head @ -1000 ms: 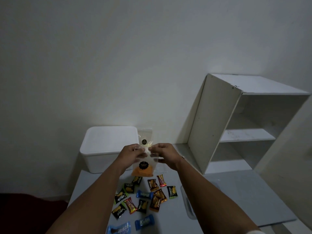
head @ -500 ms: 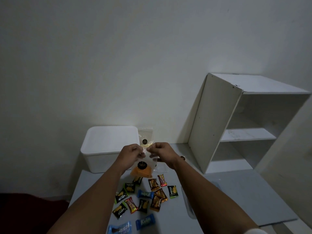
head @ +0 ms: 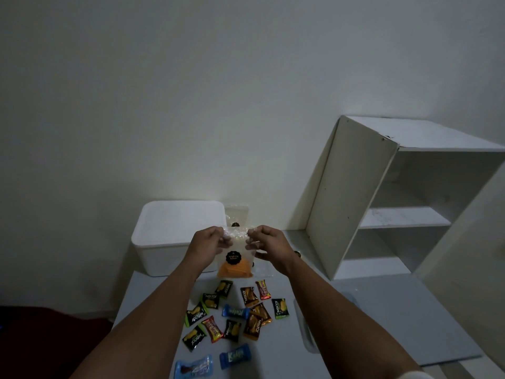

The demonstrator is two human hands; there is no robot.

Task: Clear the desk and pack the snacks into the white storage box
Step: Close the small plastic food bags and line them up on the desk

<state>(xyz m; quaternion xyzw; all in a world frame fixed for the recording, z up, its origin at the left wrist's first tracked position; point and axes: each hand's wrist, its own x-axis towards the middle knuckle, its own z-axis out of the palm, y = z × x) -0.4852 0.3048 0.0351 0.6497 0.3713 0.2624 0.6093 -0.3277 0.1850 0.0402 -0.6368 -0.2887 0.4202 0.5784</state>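
Note:
A clear plastic bag of orange chips (head: 235, 265) with a round black label hangs above the desk. My left hand (head: 209, 243) pinches its top left corner and my right hand (head: 266, 242) pinches the top right corner. Behind the hands stands the white storage box (head: 164, 236) with its lid on. A second clear bag (head: 237, 216) leans against the wall next to the box. Several small wrapped snacks (head: 232, 314) in black, orange, red and blue lie scattered on the grey desk (head: 382, 324) below the bag.
A white shelf unit (head: 396, 201) stands on the desk at the right, against the wall. A clear flat lid or tray (head: 306, 329) lies right of the snacks. The desk's left edge runs beside the box; dark red floor lies beyond.
Both hands have lifted slightly and spread the bag's top wider between them. The snacks and the box have not moved.

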